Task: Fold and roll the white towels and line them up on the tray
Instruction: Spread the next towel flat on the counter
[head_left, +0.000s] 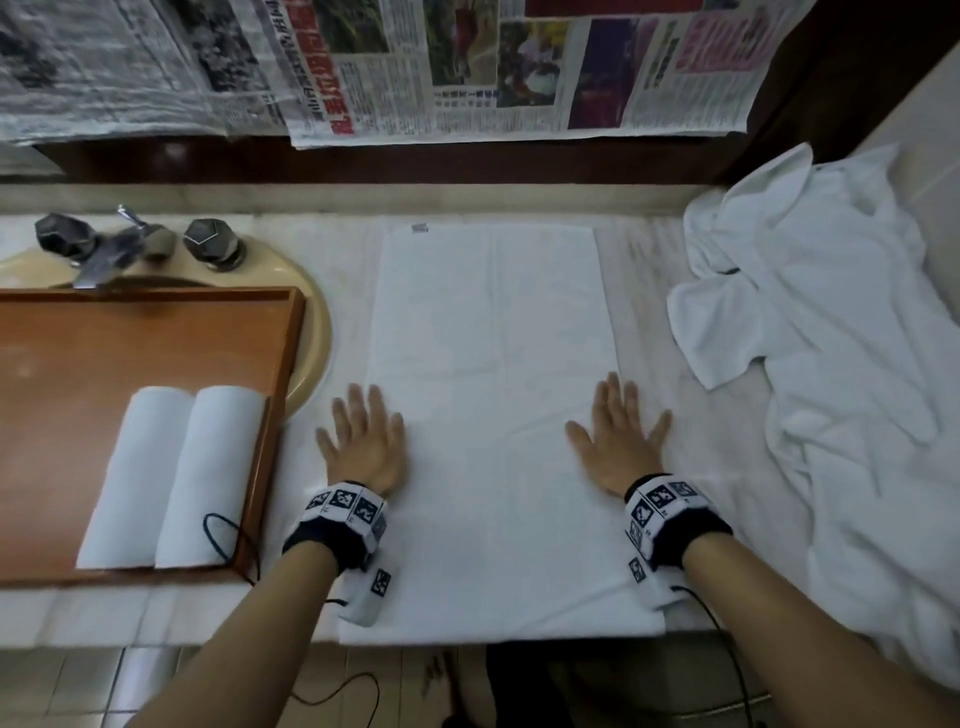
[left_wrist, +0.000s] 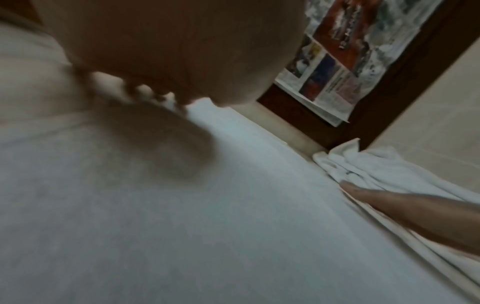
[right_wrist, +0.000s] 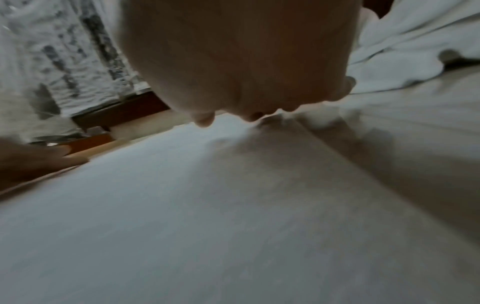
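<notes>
A pale marble surface (head_left: 639, 270) runs across the frame's middle, with a folded white towel (head_left: 493, 364) lying flat at centre and two rolled towels (head_left: 176, 473) on the wooden tray (head_left: 104, 338) at lower left. The left hand (head_left: 363, 441) and right hand (head_left: 618, 441) rest spread, palms down, on the towel's near side edges. I'd smooth outward evenly, squaring the edges before rolling tightly from the near end

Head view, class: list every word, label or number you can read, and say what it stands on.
Newspaper sheets on the wall: printed headlines and columns, too blurred to quote.
Small tag at the far edge of the flat white towel: too small to read.
Wristbands: black-and-white square markers, no words.
Wrist views: nothing legible.
</notes>
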